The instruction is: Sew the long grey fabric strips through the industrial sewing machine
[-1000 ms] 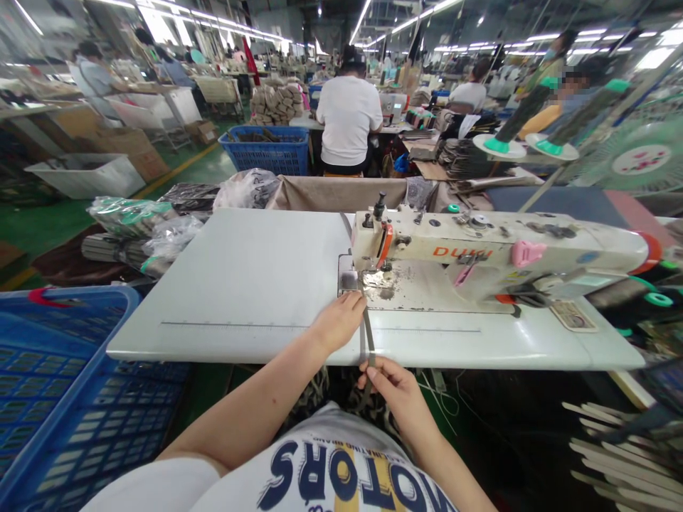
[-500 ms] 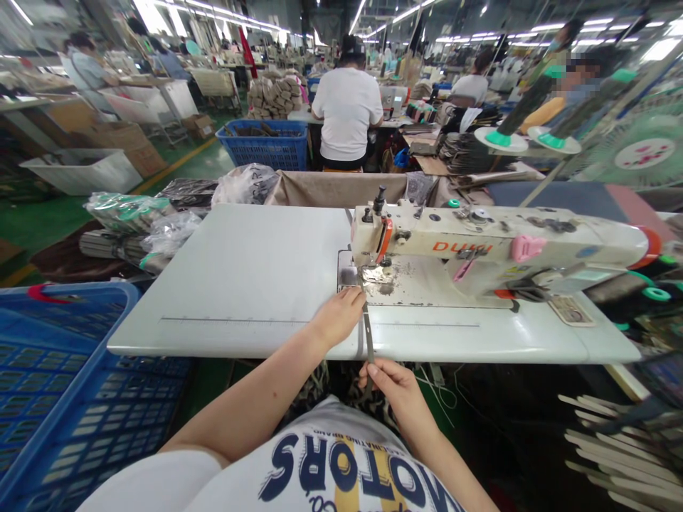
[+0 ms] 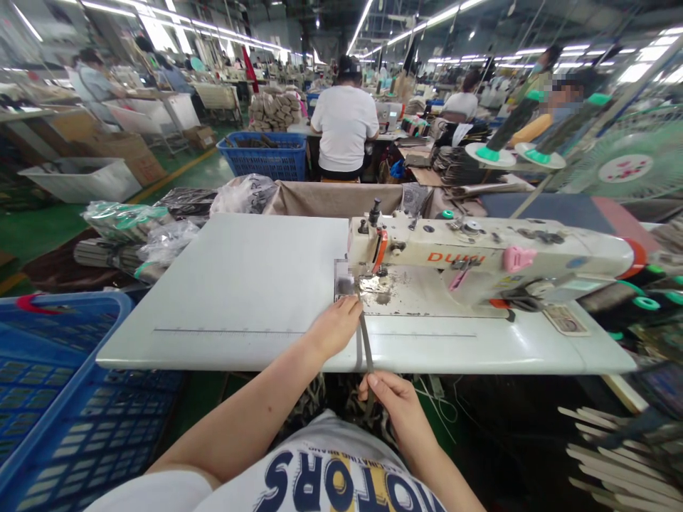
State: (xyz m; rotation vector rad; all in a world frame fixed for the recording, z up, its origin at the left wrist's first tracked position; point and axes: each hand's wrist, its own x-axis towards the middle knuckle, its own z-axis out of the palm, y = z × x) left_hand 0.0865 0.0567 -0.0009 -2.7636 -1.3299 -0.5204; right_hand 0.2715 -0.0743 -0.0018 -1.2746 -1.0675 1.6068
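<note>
— Where did the strip (image 3: 364, 343) run?
— Straight from the sewing machine (image 3: 480, 252) toward the body, over the table (image 3: 240, 284) edge. The left hand (image 3: 336, 327) sat nearest the needle, fingers curled on the strip, grip unclear. The right hand (image 3: 392, 405) pinched the near end.

Sewing machine (image 3: 480, 259) on table (image 3: 240, 284); basket (image 3: 48, 398) to its left.

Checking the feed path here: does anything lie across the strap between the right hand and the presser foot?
Nothing visible does. The strap runs bare from the right hand at the table edge to the presser foot; the left hand rests beside it on its left, not across it.
</note>
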